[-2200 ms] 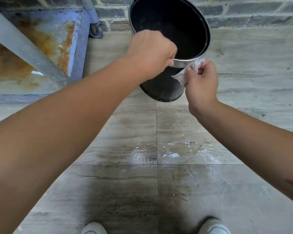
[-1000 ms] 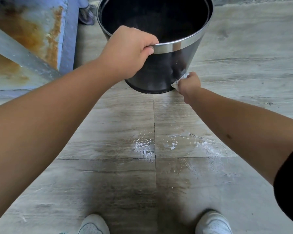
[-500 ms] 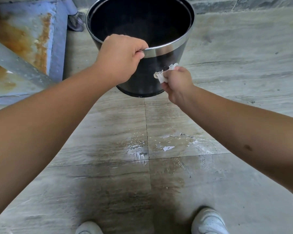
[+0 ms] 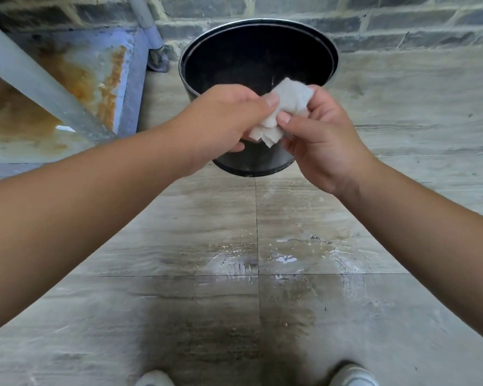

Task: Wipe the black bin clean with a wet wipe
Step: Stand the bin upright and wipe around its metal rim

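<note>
The black bin (image 4: 251, 59) with a metal rim stands upright on the tiled floor by the brick wall, its dark inside visible. A crumpled white wet wipe (image 4: 283, 110) is held above and in front of the bin's near side. My left hand (image 4: 226, 121) pinches its left side and my right hand (image 4: 318, 132) pinches its right side. Neither hand touches the bin. The bin's near wall is partly hidden behind my hands.
A rusty blue metal frame (image 4: 117, 79) with a slanted grey bar (image 4: 34, 79) stands left of the bin. A wet patch (image 4: 285, 257) shines on the floor tiles between me and the bin. My white shoes (image 4: 154, 378) show at the bottom edge.
My left hand has let go of the bin's rim and taken hold of the wipe. My right hand has lifted the wipe off the bin's side. The bin now stands free.
</note>
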